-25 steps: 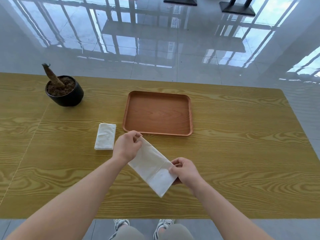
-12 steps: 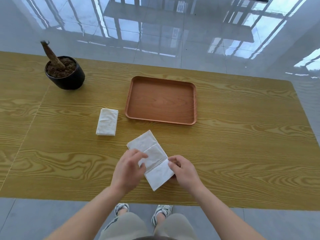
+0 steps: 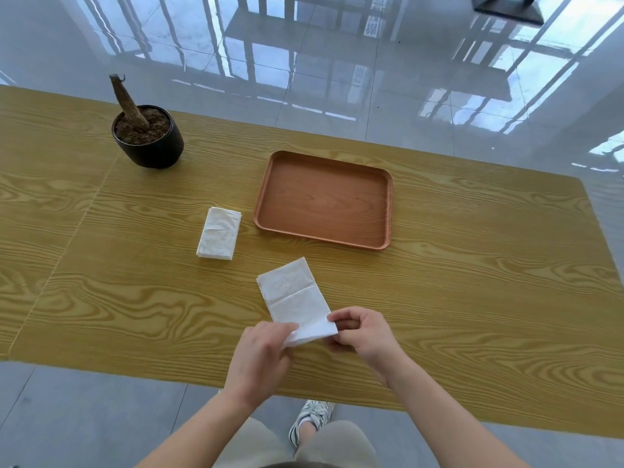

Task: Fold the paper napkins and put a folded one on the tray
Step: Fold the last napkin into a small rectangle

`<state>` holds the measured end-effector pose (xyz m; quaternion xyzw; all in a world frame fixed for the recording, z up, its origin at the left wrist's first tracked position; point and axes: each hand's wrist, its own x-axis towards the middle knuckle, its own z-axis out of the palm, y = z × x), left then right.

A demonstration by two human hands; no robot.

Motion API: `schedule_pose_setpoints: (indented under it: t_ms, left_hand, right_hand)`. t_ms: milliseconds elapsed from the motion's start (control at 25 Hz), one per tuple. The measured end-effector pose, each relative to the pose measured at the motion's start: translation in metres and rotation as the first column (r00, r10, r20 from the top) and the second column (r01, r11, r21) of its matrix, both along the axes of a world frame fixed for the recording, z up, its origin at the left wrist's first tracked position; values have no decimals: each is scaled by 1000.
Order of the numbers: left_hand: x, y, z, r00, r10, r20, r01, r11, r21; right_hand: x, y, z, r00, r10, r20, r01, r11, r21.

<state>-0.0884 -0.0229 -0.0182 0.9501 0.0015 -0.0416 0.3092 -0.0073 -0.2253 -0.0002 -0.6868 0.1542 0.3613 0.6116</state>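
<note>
A white paper napkin (image 3: 293,298) lies as a long creased strip on the wooden table (image 3: 472,298), pointing away from me. My left hand (image 3: 258,356) and my right hand (image 3: 363,336) pinch its near end from either side, and that end is lifted and turned over. A stack of folded napkins (image 3: 218,233) lies to the left of the brown wooden tray (image 3: 324,199). Nothing lies in the tray.
A black pot (image 3: 148,140) with soil and a bare stem stands at the back left of the table. The table's near edge runs just under my wrists. Glossy tiled floor lies beyond the far edge.
The napkin went from held in the air to lying on the table. My left hand slid from its far end to its near end, where both hands now lift the end.
</note>
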Motion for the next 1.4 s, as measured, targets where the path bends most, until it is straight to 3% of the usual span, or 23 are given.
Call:
schedule_pose_setpoints:
  t_ms: [120, 240, 320, 520, 800, 880, 960, 1040, 1120, 1280, 1400]
  left_hand:
    - [3, 0, 2, 998, 66, 8, -66, 997, -39]
    - [2, 1, 5, 992, 128, -6, -128, 987, -93]
    - [1, 2, 4, 982, 181, -49, -186, 971, -151]
    - [8, 2, -1, 909, 373, -184, -412, 871, -267]
    - [16, 2, -9, 870, 472, -144, -493, 840, -229]
    - [12, 4, -10, 902, 430, -29, -428, 888, -167]
    - [4, 6, -15, 965, 238, 110, -236, 971, -29]
    - [-4, 5, -20, 991, 20, 136, -41, 988, 150]
    - [-6, 6, -23, 990, -85, 114, 52, 961, 270]
    - [-4, 15, -23, 990, -93, 108, 51, 940, 339]
    - [-1, 22, -19, 996, -15, 88, -9, 964, 267]
  right_hand:
    - [0, -1, -5, 991, 96, 95, -90, 994, -62]
    - [7, 2, -13, 902, 361, 237, -257, 890, -376]
    - [11, 5, -15, 859, 439, 264, -285, 838, -466]
    - [12, 8, -19, 855, 453, 251, -281, 813, -510]
    - [19, 20, -20, 861, 447, 243, -231, 769, -596]
    - [15, 18, -21, 817, 506, 275, -217, 713, -666]
    - [9, 16, -21, 743, 575, 342, -179, 663, -726]
    - [4, 19, -22, 695, 595, 404, -156, 673, -723]
    - [0, 23, -22, 678, 609, 411, -176, 678, -714]
    - [-8, 31, -23, 668, 655, 354, -261, 651, -712]
    - [6, 33, -21, 702, 594, 392, -204, 696, -689]
